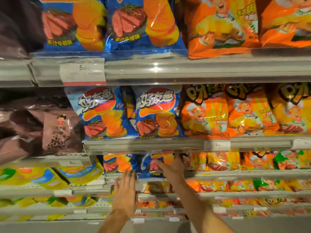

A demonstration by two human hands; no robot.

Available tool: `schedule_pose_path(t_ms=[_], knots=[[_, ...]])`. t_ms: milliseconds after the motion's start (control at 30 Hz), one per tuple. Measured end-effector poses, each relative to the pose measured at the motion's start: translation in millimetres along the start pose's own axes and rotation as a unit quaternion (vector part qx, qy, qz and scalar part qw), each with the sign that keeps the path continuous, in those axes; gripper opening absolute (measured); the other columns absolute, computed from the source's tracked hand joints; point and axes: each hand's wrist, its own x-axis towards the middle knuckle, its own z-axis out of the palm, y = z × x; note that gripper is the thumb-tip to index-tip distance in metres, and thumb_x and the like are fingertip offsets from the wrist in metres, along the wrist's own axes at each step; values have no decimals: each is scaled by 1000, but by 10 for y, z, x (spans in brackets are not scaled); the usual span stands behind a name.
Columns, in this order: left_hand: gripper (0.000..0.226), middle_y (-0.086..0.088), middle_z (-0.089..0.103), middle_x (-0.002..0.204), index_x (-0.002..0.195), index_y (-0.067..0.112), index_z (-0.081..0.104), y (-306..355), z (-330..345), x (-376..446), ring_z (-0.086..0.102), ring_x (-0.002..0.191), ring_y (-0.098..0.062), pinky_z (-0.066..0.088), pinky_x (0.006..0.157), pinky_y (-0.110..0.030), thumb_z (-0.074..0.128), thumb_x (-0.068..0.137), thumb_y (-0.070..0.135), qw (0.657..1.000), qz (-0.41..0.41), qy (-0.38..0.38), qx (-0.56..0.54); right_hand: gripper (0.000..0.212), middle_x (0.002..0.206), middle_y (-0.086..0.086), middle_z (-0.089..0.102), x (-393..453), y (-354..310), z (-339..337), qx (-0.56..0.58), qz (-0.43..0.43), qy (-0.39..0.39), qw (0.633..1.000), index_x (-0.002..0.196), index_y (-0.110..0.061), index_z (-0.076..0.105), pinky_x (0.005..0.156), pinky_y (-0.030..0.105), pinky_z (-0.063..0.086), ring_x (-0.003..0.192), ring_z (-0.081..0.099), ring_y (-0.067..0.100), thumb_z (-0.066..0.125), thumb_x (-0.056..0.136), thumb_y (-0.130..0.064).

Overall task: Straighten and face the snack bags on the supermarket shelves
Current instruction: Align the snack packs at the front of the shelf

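Observation:
Two blue steak-flavour snack bags stand side by side on the third shelf down. My right hand (170, 167) grips the right blue bag (149, 167), thumb across its front, fingers curled over its right edge. That bag leans forward over the shelf lip. My left hand (125, 189) is spread flat with straight fingers, fingertips just below the left blue bag (116, 163) at the shelf edge (109, 178).
More blue bags (151, 113) and orange bags (207, 111) fill the shelves above. Brown bags (55, 130) lie at left, yellow packs (55, 175) lower left. Orange and green bags (252, 161) line the right. Grey shelf rails with price tags (217, 145) jut forward.

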Motion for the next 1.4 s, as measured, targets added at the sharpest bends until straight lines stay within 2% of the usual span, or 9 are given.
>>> schedule_pose_path(t_ms=[133, 233, 467, 800, 967, 1067, 1133, 1233, 1400], knots=[[80, -7, -21, 164, 155, 13, -18, -34, -7, 35, -22, 150, -27, -3, 123, -48, 34, 99, 37, 999, 3, -36, -3, 53, 112, 0, 73, 168, -8, 204, -12, -55, 39, 998, 118, -10, 66, 102, 41, 52, 108, 68, 19, 91, 75, -26], [83, -5, -21, 164, 154, 14, -19, -66, -1, 57, -24, 149, -25, -4, 123, -48, 37, 97, 38, 999, 11, -48, -19, 67, 121, -12, 65, 155, 40, 277, 6, -82, 52, 995, 129, -23, 54, 109, 27, 42, 119, 58, 11, 91, 74, -26], [92, -1, -21, 164, 156, 16, -18, -120, -26, 43, -23, 150, -22, -1, 123, -47, 43, 96, 51, 998, 28, -48, -41, 103, 156, 0, 45, 87, 242, 296, -97, -84, 64, 990, 158, -27, 25, 116, 45, 39, 144, 42, 26, 86, 77, -45], [95, 1, -14, 165, 157, 15, -12, -6, -69, 24, -22, 151, -24, 7, 124, -44, 48, 94, 54, 997, 7, -35, -66, 114, 151, 3, 49, 91, 134, 257, -256, -9, -1, 967, 157, -21, 16, 103, 41, 48, 136, 50, 29, 79, 73, -66], [87, -1, 3, 164, 158, 13, 3, 151, -44, 24, -11, 153, -24, 14, 124, -41, 48, 94, 52, 995, -44, 23, -89, 103, 155, 6, 40, -116, 183, 63, -278, -32, -27, 960, 158, -15, 21, 112, 37, 42, 142, 41, 25, 76, 82, -56], [76, -18, 28, 156, 148, 5, 35, 383, -72, -2, 20, 148, -36, 31, 116, -47, 66, 86, 37, 982, -87, 74, -153, 85, 154, -1, 42, -279, 250, -148, -293, -62, -27, 954, 158, -21, 28, 112, 30, 41, 140, 45, 20, 70, 90, -51], [61, -24, 49, 129, 128, -1, 54, 574, -21, 1, 45, 122, -44, 44, 97, -53, 78, 76, 19, 964, -104, 123, -210, 67, 144, -6, 53, -369, 300, -365, -275, -59, -24, 959, 151, -24, 43, 107, 24, 41, 132, 52, 14, 67, 93, -47], [44, -13, 54, 96, 112, 2, 59, 968, 32, -45, 53, 92, -37, 48, 76, -47, 79, 73, 8, 940, -69, 153, -296, 36, 119, -5, 69, -413, 382, -840, -255, -54, -2, 965, 127, -20, 65, 92, 21, 49, 108, 63, 9, 67, 95, -36], [26, -5, 60, 94, 105, 8, 63, 1903, 17, -65, 60, 88, -28, 44, 76, -34, 71, 82, -1, 880, -42, 173, -441, 21, 107, -8, 68, -294, 619, -1870, -261, -45, 79, 961, 115, -22, 66, 73, 14, 42, 95, 62, 8, 65, 98, -34]])
